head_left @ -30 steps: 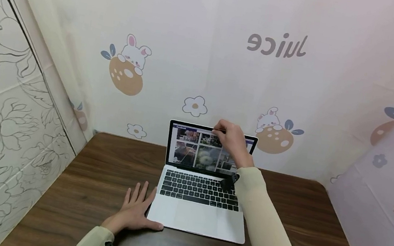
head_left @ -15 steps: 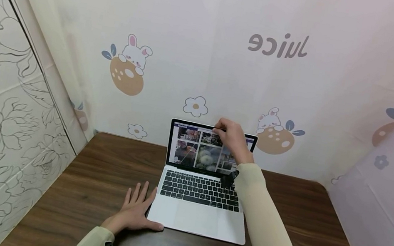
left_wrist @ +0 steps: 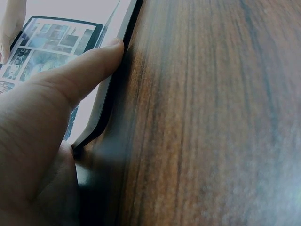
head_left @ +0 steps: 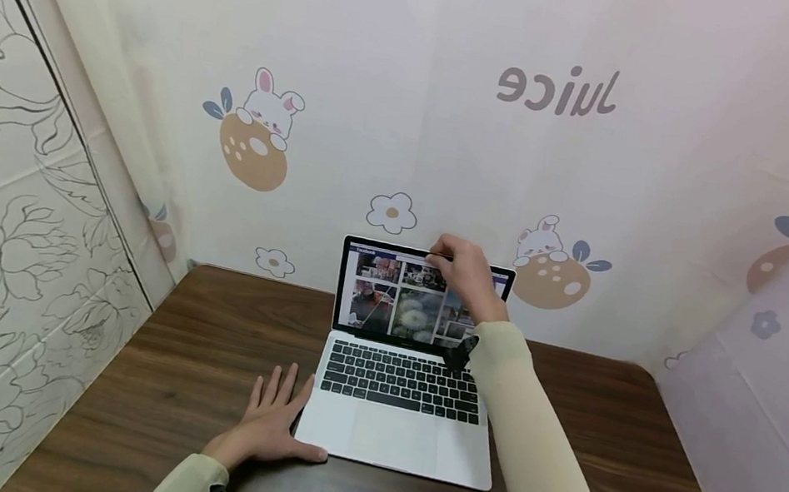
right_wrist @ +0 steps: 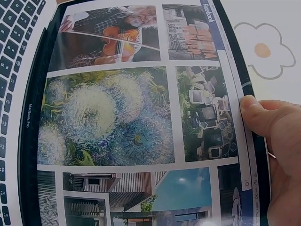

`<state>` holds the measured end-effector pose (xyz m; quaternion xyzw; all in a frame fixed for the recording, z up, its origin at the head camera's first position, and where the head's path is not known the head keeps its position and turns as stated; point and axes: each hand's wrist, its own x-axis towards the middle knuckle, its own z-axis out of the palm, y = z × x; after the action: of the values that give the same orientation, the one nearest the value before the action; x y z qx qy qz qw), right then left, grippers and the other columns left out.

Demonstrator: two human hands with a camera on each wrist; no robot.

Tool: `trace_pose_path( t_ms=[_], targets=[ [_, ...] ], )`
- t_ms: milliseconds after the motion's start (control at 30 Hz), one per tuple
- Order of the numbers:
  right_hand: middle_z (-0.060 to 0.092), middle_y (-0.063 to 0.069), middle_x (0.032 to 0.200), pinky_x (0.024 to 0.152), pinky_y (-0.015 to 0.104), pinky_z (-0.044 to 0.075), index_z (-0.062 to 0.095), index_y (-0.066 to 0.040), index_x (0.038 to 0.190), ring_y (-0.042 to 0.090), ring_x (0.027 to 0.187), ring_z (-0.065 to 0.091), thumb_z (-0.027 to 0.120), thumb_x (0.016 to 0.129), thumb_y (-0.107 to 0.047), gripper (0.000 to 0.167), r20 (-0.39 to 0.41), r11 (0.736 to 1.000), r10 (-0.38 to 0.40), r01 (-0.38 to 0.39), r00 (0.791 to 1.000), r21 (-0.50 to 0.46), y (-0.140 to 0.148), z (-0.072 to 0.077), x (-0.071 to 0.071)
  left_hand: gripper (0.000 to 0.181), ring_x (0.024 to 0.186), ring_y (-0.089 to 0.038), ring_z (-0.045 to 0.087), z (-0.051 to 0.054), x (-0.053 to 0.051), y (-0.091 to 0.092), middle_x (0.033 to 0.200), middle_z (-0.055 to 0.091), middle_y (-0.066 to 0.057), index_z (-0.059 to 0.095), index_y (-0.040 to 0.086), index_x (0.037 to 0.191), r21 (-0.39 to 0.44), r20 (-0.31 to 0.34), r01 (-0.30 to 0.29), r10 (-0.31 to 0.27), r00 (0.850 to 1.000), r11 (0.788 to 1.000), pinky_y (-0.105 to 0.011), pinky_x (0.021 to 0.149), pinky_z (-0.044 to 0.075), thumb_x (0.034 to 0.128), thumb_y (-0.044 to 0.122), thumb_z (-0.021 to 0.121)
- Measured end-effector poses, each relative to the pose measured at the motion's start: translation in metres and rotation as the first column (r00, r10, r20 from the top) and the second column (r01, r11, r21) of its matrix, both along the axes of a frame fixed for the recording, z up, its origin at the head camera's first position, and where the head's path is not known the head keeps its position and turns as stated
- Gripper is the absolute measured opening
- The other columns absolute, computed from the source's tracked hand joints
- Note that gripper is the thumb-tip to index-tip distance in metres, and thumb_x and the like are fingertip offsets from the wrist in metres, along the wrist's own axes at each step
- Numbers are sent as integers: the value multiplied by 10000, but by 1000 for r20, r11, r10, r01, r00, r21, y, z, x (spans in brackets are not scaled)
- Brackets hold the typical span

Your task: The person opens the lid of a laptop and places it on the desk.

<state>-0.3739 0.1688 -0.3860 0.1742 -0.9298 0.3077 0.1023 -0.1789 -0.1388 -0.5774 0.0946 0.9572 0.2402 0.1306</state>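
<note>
A silver laptop lies unfolded on the wooden table, its screen raised and filled with a page of pictures. My left hand lies with fingers spread beside the laptop's front left corner. Its thumb reaches along the front edge, and in the left wrist view the thumb touches that edge. At the top of the screen, right of its middle, my right hand pinches the rim. The right wrist view shows the thumb on the front of the bezel; the fingers behind it are mostly hidden.
Dark wooden table surrounds the laptop. Close behind the table hangs a pale curtain printed with rabbits and flowers. Another floral panel stands at the left, and a printed cloth at the right.
The laptop's screen has tilted slightly back, away from me, with my right hand still on its top rim. My left hand has stayed in place.
</note>
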Motion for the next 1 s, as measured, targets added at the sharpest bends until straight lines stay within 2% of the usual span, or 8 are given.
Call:
trace_pose_path(
  t_ms=[467,1000],
  targets=[
    [737,50,1029,763,419,528,702,-167,1014,221,829,667,692,997,-217,54,6,1000,22,-22,1000,-3,1,-2,-7,1372,1586,-415,-136,2,1,0,1735,-50,-161,169,208,1667,-2,6,1,-1,1000,1000,-638,1224,-140,614,916,692],
    [744,70,1089,873,472,564,706,-152,1053,275,983,694,687,1003,-209,78,-14,1000,-8,8,1000,10,-2,-10,-17,1378,1586,-408,-141,-2,-1,-3,1738,-58,-144,157,227,1669,-6,-2,0,0,1000,1000,-644,1220,-142,607,942,665]
  ],
)
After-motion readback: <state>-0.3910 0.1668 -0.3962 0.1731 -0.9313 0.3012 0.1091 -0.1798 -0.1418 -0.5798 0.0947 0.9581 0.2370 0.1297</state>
